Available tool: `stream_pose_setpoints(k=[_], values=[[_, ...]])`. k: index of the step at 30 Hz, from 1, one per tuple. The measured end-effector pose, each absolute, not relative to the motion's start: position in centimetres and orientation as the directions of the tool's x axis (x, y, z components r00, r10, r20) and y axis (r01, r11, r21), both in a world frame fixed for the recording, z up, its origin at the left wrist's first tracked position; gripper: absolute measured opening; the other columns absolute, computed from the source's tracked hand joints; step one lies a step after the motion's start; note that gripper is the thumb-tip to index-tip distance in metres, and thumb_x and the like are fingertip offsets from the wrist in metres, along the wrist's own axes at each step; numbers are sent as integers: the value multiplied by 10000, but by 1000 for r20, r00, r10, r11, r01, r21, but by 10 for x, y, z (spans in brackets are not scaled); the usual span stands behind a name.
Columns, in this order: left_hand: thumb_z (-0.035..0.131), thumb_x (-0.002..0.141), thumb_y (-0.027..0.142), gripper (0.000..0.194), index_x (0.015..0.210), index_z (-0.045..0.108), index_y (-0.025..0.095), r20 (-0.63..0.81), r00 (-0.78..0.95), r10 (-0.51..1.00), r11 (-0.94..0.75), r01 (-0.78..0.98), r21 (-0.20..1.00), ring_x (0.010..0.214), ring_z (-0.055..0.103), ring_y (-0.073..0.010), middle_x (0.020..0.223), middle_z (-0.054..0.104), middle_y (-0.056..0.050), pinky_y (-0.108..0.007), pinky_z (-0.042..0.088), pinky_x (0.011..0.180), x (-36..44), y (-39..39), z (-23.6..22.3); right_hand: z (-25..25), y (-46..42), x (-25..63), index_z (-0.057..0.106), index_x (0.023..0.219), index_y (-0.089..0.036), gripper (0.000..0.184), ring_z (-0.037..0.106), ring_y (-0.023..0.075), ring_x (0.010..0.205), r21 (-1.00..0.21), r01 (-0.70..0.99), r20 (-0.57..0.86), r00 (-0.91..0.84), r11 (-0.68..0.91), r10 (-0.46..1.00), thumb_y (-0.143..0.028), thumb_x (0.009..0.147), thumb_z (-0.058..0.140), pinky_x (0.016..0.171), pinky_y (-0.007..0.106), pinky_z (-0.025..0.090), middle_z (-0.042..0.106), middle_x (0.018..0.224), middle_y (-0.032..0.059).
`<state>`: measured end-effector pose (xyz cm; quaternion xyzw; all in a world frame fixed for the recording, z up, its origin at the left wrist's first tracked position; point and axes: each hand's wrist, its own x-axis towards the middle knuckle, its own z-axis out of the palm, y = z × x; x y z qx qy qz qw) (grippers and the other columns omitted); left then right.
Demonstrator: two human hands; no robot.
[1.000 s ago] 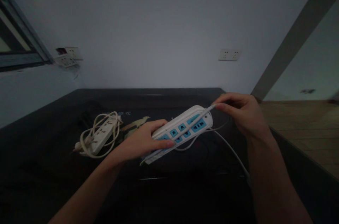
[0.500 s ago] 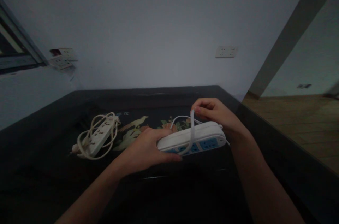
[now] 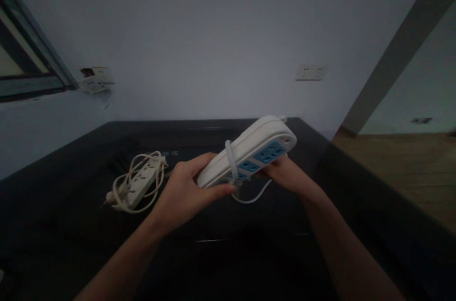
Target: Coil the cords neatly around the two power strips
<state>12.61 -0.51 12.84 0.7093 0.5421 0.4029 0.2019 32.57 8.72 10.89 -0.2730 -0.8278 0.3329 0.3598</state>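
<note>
A white power strip with blue sockets is held up over the dark table, tilted with its right end higher. My left hand is closed round its left end, thumb on the near side. The strip's white cord wraps once across its body near my left thumb, and a loose loop hangs below. My right hand reaches under the right half of the strip. Its fingers are hidden there, so I cannot see what they grip.
Another white power strip, its cream cord looped loosely round it, lies on the glossy dark table to the left. A wall with a double socket rises behind. More sockets are at the left corner by a window.
The power strip has been raised and tilted, its right end going up. My right hand has moved from above the strip, where it pinched the cord, to underneath. The cord now lies tight across it.
</note>
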Motion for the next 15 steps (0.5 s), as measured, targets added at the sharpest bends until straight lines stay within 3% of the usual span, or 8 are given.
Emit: stream_pose_setpoints(k=[3,8,15], values=[[729,670,455,406,959,665,177,359,-43,932,-288,514,808,763,618,-210,849,696,-15,-283,479,652,115,-2,133,122,83,325,629,760,-160,329,391,89,451,-737,257,319,-683,625,657,-334,935,412,450,214,319,480,533,-40],[708,688,471,463,1014,631,151,315,-213,925,-231,343,910,824,648,-231,938,707,-64,-318,509,716,87,14,133,135,73,324,630,789,-170,266,466,97,510,-638,357,340,-665,683,665,-248,931,420,487,216,333,550,590,-21],[672,733,485,404,935,643,136,361,-293,885,-198,465,863,781,644,-226,857,693,-65,-316,495,673,55,35,121,147,66,341,658,746,-203,238,592,147,555,-589,449,402,-559,672,725,-352,869,517,478,238,411,646,624,12]])
